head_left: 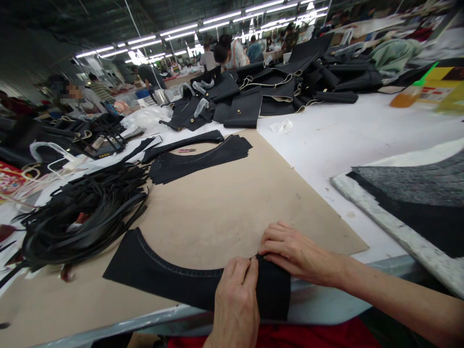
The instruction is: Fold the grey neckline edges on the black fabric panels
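Note:
A curved black leather piece (159, 275) with a stitched inner edge lies on a brown paper sheet (224, 208) at the table's near edge. My left hand (235, 299) presses on its right part, fingertips pinching the inner edge. My right hand (290, 251) rests just beside it, fingers pinching the same edge at the piece's right end. The two hands nearly touch. Whether anything small is held between the fingers cannot be seen.
A tangle of black straps (83, 217) lies to the left. A stack of curved black pieces (199, 157) sits farther back. Black bag panels (275, 87) pile up at the rear. A grey felt slab (409, 203) is at right, an orange bottle (409, 96) beyond. Other people work in the background.

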Tool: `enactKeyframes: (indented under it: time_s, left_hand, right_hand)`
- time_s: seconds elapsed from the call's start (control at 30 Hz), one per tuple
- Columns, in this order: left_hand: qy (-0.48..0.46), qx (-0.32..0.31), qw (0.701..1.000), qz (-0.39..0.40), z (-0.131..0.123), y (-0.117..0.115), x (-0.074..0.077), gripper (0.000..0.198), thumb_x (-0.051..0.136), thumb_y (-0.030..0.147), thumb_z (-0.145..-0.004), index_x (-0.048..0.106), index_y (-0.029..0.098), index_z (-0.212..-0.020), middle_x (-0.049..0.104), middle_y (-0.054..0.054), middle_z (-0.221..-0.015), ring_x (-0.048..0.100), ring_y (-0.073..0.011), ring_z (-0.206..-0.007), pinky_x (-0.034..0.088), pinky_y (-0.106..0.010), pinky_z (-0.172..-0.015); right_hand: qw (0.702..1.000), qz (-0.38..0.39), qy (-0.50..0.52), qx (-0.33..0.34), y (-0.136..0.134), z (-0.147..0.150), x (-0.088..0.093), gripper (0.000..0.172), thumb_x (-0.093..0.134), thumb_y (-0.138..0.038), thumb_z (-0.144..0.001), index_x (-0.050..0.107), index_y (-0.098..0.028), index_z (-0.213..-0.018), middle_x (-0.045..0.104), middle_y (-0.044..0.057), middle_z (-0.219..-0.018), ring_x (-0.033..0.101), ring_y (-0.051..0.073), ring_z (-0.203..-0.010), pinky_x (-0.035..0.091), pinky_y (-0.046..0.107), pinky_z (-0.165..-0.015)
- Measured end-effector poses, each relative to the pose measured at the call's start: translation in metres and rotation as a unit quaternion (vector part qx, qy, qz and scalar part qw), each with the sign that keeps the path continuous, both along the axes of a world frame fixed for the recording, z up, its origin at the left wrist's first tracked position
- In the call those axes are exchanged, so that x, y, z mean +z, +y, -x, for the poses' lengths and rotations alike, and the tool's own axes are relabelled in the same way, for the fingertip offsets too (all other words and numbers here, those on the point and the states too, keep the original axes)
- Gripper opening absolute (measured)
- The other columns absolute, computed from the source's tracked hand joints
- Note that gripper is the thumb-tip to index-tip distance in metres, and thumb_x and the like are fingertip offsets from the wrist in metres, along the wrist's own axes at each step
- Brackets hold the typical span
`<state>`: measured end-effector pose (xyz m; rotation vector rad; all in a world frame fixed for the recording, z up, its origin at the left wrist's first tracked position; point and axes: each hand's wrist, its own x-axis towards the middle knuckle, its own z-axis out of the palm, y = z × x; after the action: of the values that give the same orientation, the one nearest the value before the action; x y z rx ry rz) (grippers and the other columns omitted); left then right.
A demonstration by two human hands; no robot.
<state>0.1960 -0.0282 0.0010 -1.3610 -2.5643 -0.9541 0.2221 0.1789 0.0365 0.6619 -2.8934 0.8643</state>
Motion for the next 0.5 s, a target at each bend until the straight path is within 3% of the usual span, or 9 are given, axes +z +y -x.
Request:
enactKeyframes:
  time_s: [0.27, 0.5]
  left_hand:
    - [0.009, 0.007, 0.999, 0.040, 0.0014, 0.0001, 0.0053, 0.049, 0.033, 0.002, -0.088, 0.043, 0.014, -0.134, 0.057, -0.009, -0.097, 0.051, -0.0225, -0.088, 0.050, -0.039, -0.078]
    - [-0.001, 0.005, 0.998, 0.062, 0.0020, 0.0030, 0.0048, 0.048, 0.036, 0.001, -0.086, 0.050, 0.016, -0.130, 0.056, -0.009, -0.096, 0.050, -0.0223, -0.089, 0.049, -0.038, -0.079]
  right_hand:
    - [1.000, -0.010, -0.011, -0.003, 0.0028, -0.0011, 0.0046, 0.015, 0.050, -0.015, -0.092, 0.059, -0.019, -0.103, 0.057, 0.005, -0.093, 0.049, 0.020, -0.092, 0.035, 0.037, -0.083]
    - [1.000, -0.010, -0.002, -0.012, 0.0044, -0.0013, 0.0011, 0.010, 0.053, -0.015, -0.091, 0.061, -0.021, -0.095, 0.057, 0.002, -0.091, 0.050, 0.019, -0.091, 0.033, 0.036, -0.082]
